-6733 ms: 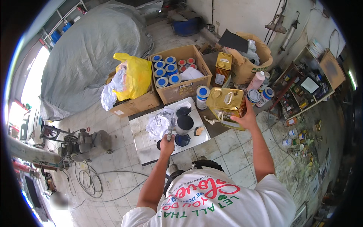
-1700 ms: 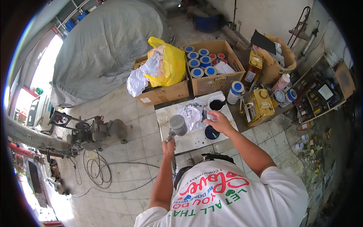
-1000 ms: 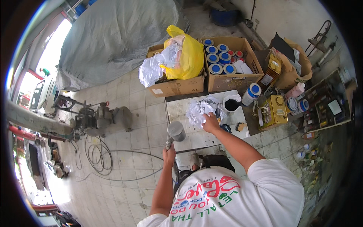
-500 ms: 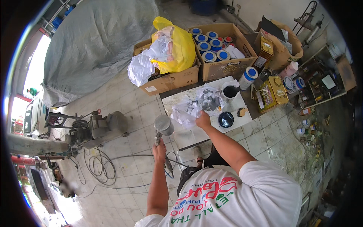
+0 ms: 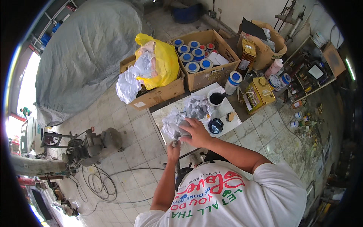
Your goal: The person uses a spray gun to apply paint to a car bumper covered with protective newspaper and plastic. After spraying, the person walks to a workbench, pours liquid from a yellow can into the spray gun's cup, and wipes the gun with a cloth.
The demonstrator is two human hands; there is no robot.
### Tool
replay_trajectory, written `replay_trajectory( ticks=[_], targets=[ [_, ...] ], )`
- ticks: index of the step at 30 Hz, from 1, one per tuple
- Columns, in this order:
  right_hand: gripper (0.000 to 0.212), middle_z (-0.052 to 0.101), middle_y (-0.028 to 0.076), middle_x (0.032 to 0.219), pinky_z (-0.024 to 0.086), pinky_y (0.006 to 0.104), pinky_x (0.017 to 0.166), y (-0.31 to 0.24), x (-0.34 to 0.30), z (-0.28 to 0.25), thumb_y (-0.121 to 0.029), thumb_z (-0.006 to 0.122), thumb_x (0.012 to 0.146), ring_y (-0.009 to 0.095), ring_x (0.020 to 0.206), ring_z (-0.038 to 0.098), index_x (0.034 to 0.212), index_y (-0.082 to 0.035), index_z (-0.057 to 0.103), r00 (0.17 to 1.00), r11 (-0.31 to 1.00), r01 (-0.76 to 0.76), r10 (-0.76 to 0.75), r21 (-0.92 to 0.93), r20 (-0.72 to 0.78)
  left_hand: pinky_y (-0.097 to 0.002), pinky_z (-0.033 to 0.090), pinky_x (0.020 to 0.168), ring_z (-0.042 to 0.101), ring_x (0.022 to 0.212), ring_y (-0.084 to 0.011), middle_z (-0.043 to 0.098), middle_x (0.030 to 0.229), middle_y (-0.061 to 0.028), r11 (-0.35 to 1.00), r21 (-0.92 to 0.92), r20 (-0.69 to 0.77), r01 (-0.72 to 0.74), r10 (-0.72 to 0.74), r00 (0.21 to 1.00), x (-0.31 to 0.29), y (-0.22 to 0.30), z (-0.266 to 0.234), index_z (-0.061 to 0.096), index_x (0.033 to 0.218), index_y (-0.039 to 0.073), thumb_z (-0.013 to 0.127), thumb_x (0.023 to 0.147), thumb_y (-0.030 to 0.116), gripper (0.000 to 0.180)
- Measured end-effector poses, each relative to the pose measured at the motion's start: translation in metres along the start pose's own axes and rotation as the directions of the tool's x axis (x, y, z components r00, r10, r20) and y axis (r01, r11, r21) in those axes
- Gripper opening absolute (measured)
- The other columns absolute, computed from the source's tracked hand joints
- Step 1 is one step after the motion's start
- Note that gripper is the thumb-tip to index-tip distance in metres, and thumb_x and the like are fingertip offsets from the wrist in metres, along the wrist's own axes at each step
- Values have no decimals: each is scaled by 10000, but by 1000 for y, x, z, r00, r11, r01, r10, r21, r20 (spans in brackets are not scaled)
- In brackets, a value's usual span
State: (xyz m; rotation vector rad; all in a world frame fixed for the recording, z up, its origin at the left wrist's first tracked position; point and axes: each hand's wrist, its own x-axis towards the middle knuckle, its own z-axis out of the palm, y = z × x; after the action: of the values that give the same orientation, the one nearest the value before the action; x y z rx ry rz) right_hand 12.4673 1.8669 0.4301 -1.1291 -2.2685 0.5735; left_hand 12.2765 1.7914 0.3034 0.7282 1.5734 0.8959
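My left hand [image 5: 173, 151] is closed round the handle of a spray gun [image 5: 184, 128] with a grey paint cup on top. Over that cup lies my right hand [image 5: 198, 134], its fingers curved against the side and top; whether it holds a cloth too is hidden. Just beyond the gun, crumpled white paper or cloth [image 5: 170, 123] with grey paint stains is spread on a white board [image 5: 157, 113]. A tub of black paint [image 5: 216, 99] stands at the board's far side. Nearer lies a round dark lid or dish [image 5: 216, 126], with a small tan piece [image 5: 230, 116] beside it.
Behind the board stand a cardboard box [image 5: 211, 77] of blue-lidded cans and another box [image 5: 159, 94] with a yellow bag [image 5: 162, 68]. Square tins [image 5: 259, 94] and a shelf [image 5: 314, 89] are at right. A compressor [image 5: 92, 145] and coiled hose [image 5: 100, 185] lie left.
The spray gun has moved right and closer to the board in my left hand. My right hand has left the crumpled paper or cloth and come onto the gun's cup. The view has shifted.
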Motion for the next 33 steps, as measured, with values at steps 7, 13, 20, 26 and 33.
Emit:
replay_trajectory(
  ticks=[7, 13, 20, 26, 33],
  targets=[
    [485, 547, 160, 1330, 401, 493, 1023, 16, 12, -12, -260, 810, 757, 385, 1210, 499, 1187, -116, 638, 992, 997, -49, 40, 67, 123, -291, 400, 542, 502, 593, -104, 551, 663, 7, 993, 108, -48, -43, 48, 998, 13, -2, -2, 627, 844, 50, 645, 944, 268, 240],
    [537, 561, 103, 1316, 421, 449, 1027, 43, 33, -8, -239, 800, 763, 359, 1208, 509, 1247, -112, 606, 938, 977, -39, -37, 211, 344, -249, 367, 513, 465, 573, -63, 523, 679, 40, 986, 152, 4, -65, 65, 998, 14, -9, -21, 604, 899, 93, 647, 960, 266, 188],
    [629, 564, 158, 1251, 424, 443, 1047, 20, 33, -3, -290, 831, 729, 359, 1187, 508, 1291, -110, 610, 872, 977, 199, -214, 80, 441, -349, 429, 619, 523, 639, -162, 570, 676, -42, 977, 212, -100, 18, 3, 995, 1, -27, -25, 652, 943, 16, 653, 911, 316, 301],
    [606, 538, 145, 1326, 412, 428, 1085, 33, 45, 6, -188, 832, 713, 351, 1246, 490, 1283, -107, 642, 785, 904, 300, -415, 304, 460, -369, 448, 674, 519, 704, -185, 567, 708, -82, 969, 243, -111, -51, 80, 991, 0, -24, -35, 634, 957, -10, 643, 921, 268, 280],
    [320, 648, 52, 1223, 509, 327, 929, 121, 44, 55, -190, 608, 995, 161, 1052, 643, 1296, -81, 619, 751, 83, -552, 481, 830, 451, -276, 353, 546, 445, 621, -72, 510, 678, 38, 977, 205, -217, -65, 110, 970, 0, -20, -50, 615, 888, 52, 643, 955, 211, 175]
  ],
)
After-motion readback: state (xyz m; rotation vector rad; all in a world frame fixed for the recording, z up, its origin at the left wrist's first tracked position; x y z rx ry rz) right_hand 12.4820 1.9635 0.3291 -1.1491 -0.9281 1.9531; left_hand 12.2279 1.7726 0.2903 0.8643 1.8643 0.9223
